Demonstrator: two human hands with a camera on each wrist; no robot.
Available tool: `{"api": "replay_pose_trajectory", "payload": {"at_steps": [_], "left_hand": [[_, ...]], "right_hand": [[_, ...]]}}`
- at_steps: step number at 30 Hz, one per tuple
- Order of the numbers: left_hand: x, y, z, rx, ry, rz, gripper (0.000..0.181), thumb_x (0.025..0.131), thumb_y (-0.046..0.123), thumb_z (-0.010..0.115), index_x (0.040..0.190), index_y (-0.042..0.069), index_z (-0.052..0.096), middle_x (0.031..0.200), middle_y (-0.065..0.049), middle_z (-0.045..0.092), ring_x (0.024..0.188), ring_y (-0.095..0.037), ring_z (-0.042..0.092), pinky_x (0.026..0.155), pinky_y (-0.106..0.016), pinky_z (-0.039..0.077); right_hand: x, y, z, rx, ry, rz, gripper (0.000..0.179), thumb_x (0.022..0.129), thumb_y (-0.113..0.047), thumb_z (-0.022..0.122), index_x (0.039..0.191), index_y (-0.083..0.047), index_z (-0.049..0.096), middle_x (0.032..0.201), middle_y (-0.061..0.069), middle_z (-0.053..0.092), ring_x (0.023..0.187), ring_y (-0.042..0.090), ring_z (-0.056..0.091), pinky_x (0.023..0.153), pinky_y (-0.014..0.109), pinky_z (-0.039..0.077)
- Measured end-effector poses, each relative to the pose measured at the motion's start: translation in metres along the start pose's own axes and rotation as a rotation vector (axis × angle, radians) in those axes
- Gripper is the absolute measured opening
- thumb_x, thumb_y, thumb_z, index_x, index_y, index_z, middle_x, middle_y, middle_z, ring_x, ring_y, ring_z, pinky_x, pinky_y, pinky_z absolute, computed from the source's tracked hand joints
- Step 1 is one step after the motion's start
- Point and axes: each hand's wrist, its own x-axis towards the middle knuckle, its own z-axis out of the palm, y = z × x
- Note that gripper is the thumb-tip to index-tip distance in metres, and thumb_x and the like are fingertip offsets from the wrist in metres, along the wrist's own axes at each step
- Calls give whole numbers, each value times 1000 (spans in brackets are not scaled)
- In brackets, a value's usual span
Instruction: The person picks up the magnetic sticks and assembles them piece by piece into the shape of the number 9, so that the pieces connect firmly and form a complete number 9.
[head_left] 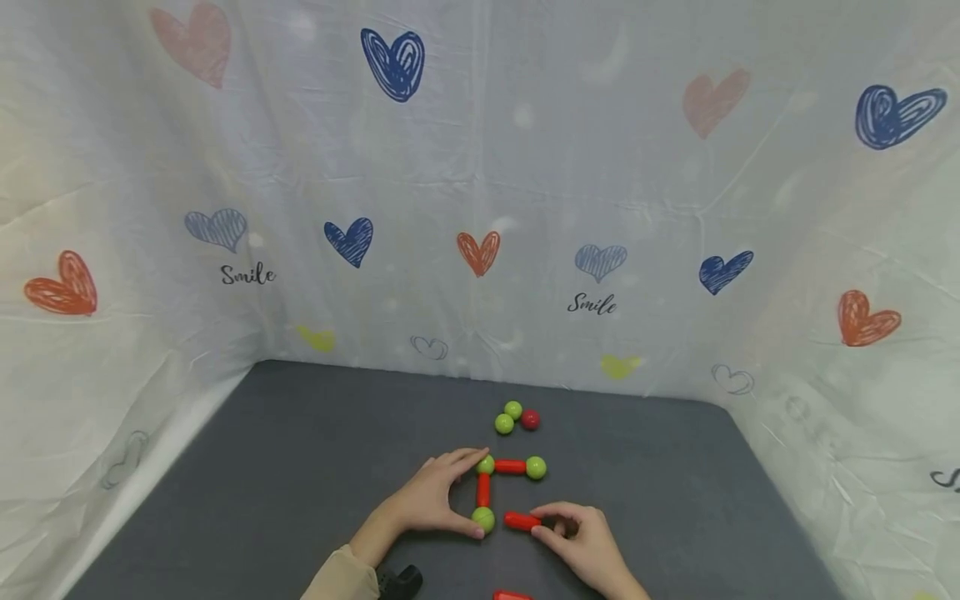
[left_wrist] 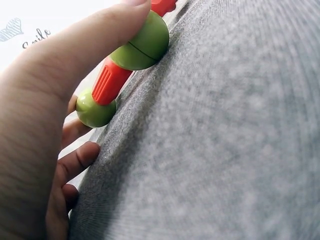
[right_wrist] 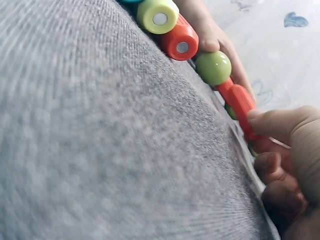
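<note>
On the dark table lies an L of red magnetic rods and green balls. My left hand (head_left: 429,497) spans its left side, thumb on the lower green ball (head_left: 483,521) and fingertips at the corner green ball (head_left: 486,465). An upright red rod (head_left: 483,490) joins these two balls. Another red rod (head_left: 511,467) runs right from the corner to a third green ball (head_left: 536,467). My right hand (head_left: 581,542) pinches a loose red magnetic rod (head_left: 519,522) between thumb and fingers. Its left end points at the lower ball, with a small gap between them.
Behind the L sit two loose green balls (head_left: 504,424) and a red ball (head_left: 531,419). Near the front edge lies a red rod (head_left: 513,596). The right wrist view shows a yellow-green rod (right_wrist: 158,17) beside a red one. A white heart-printed curtain (head_left: 525,183) surrounds the table.
</note>
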Motion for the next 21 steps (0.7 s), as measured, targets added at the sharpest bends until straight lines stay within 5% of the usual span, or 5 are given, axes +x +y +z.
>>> {"api": "replay_pose_trajectory", "payload": {"at_steps": [21], "left_hand": [[2,-5,2,11,8,12,114,75,69,88,168,26,37,163,0,46,150,-31,44,114,-79,25]], "right_hand": [[13,-5,6,-50,-84,-107,16,93,-24,84,108,-17,83,68,-10,64,53,-2,48,50,19,41]]}}
